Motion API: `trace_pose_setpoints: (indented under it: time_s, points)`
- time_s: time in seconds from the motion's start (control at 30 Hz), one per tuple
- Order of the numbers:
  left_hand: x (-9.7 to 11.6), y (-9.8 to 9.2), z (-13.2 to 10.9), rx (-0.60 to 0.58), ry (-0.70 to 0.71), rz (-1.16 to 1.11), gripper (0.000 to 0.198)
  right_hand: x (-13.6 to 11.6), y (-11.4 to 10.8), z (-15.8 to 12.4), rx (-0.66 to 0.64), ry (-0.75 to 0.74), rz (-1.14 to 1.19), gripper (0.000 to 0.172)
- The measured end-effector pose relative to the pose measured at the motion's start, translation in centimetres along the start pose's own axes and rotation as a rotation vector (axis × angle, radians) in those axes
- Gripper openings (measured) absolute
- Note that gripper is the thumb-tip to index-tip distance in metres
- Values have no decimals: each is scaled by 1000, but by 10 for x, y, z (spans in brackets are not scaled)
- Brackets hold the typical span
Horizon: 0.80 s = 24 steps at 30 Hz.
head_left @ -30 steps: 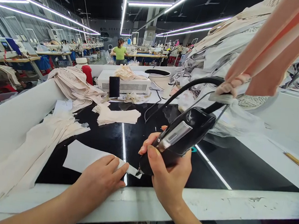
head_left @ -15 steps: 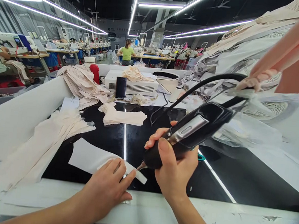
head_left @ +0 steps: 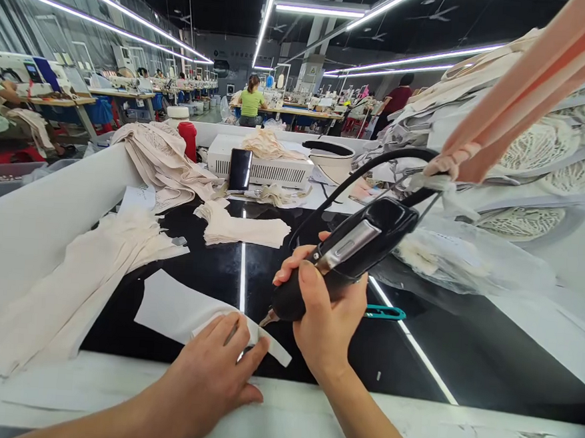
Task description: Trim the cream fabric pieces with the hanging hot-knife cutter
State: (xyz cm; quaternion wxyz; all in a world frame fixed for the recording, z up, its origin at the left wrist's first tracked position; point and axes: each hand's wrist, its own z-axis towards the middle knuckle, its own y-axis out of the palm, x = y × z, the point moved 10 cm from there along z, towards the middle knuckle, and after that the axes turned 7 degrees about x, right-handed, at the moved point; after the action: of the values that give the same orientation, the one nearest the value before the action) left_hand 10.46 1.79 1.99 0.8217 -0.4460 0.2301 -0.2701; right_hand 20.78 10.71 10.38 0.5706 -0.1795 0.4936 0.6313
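Gripping the tool (head_left: 349,246), the right hand (head_left: 328,325) has moved its tip (head_left: 268,318) from the narrow end of the white piece (head_left: 173,306) to its far edge, where work seems centred. The left hand (head_left: 219,364), loosely spread, presses it to the worktop (head_left: 473,352).

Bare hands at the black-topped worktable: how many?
2. The left hand rests on the white, curved flat sheet, near its narrow end; the right hand grips the black, elongated handheld tool. Both are in plain view.
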Motion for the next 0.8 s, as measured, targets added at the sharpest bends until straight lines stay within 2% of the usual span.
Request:
trace_pose_setpoints:
  time_s: [0.23,0.37,0.53,0.8]
  points:
    - [0,1,0,-18,-3,-39,75,7,9,0,-32,18,9,32]
    - [-3,-4,-2,4,7,-84,73,6,9,-2,-32,18,-9,29]
    - [-14,-12,-3,-38,-32,-179,69,2,8,-6,-20,21,-10,33]
    - [-22,-16,-7,-112,-115,-256,49,-9,9,-16,-23,19,-31,29]
